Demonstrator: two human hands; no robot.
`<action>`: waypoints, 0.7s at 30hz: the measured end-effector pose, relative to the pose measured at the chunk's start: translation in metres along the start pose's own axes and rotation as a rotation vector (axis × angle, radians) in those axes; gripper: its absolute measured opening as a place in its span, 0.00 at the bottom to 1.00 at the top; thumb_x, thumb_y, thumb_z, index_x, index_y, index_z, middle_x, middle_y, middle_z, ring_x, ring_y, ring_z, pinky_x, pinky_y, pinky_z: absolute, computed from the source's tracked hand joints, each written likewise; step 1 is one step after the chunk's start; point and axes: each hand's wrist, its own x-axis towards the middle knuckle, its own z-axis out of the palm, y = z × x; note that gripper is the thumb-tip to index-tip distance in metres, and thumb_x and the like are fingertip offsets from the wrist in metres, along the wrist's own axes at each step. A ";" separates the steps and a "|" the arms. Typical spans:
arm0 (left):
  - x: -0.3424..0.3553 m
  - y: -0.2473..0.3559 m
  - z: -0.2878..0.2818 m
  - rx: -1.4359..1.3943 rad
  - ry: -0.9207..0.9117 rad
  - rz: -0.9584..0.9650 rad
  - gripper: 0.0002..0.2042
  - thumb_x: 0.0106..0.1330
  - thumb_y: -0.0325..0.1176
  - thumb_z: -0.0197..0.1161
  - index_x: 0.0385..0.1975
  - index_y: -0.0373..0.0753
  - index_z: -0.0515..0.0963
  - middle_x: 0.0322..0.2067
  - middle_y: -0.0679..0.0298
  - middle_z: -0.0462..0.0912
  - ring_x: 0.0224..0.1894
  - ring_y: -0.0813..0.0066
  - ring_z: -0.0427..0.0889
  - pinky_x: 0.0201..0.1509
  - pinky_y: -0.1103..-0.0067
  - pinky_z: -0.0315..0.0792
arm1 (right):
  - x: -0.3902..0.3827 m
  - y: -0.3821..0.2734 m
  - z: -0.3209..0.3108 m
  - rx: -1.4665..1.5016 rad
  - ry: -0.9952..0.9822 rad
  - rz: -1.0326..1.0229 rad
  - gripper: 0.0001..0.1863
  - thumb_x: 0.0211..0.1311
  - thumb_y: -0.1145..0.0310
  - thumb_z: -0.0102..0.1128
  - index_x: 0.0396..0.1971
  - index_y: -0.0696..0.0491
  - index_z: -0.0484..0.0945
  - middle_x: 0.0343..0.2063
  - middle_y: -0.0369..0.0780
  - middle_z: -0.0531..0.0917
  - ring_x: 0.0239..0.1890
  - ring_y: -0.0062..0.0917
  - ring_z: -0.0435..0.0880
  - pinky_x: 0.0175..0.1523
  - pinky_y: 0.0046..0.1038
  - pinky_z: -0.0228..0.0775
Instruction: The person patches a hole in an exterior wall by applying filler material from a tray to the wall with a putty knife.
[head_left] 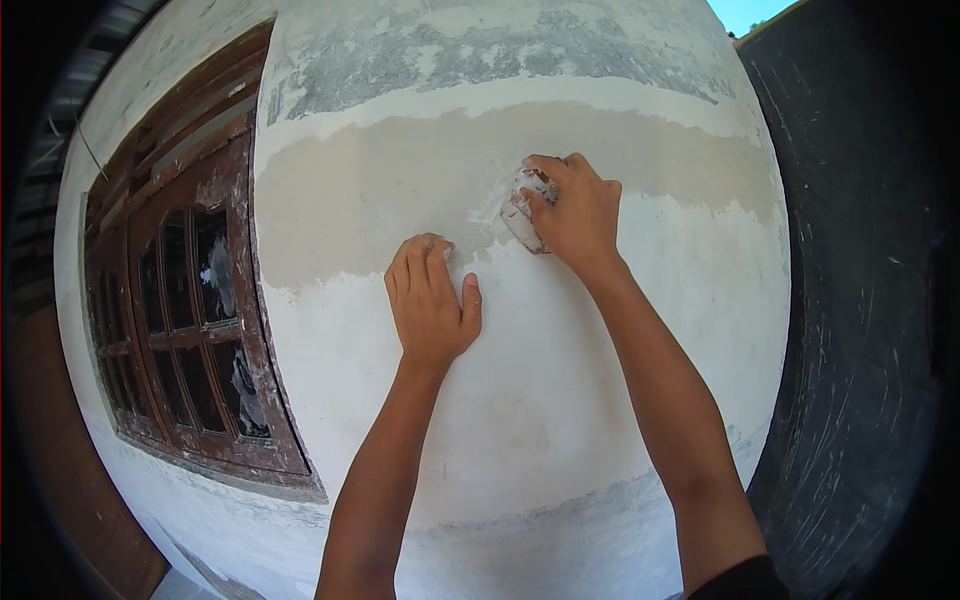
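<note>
My right hand (pixel 583 207) is closed on a putty-smeared scraper (pixel 524 226), pressing it to the wall (pixel 560 330). White paste coats the scraper and hides most of its shape. Under and around it spreads a wide band of damp, grey-beige putty (pixel 380 185) across the wall. Lower and to the left, my left hand (pixel 427 300) rests by the band's lower edge, fingers bent toward the wall and thumb apart. A little white paste sits near its fingertips; I see no tool in it.
To the left, a brown wooden window (pixel 190 300) with flaking paint and dark panes is set into the wall. Rough grey patches (pixel 480 50) show above the putty band. A dark, scratched panel (pixel 850 300) stands at the right, beside the wall's edge.
</note>
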 end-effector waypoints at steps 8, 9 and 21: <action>0.001 0.001 0.001 -0.005 0.000 -0.003 0.20 0.60 0.34 0.56 0.52 0.34 0.68 0.52 0.53 0.71 0.57 0.53 0.67 0.59 0.63 0.59 | 0.004 -0.017 0.008 0.123 0.003 0.028 0.17 0.53 0.67 0.67 0.45 0.45 0.83 0.38 0.37 0.81 0.41 0.28 0.81 0.46 0.37 0.58; 0.001 0.001 0.001 -0.009 0.004 -0.008 0.20 0.60 0.34 0.56 0.52 0.34 0.68 0.52 0.53 0.71 0.57 0.53 0.67 0.59 0.63 0.59 | 0.010 -0.004 0.007 0.016 0.109 0.095 0.17 0.53 0.66 0.67 0.45 0.45 0.83 0.38 0.37 0.81 0.41 0.29 0.80 0.46 0.37 0.58; 0.001 0.001 -0.001 -0.012 -0.001 0.000 0.20 0.60 0.33 0.57 0.52 0.34 0.67 0.53 0.53 0.71 0.57 0.53 0.67 0.59 0.63 0.58 | 0.017 0.023 -0.014 -0.161 0.322 0.394 0.17 0.53 0.65 0.68 0.46 0.43 0.84 0.38 0.39 0.80 0.43 0.31 0.80 0.49 0.35 0.60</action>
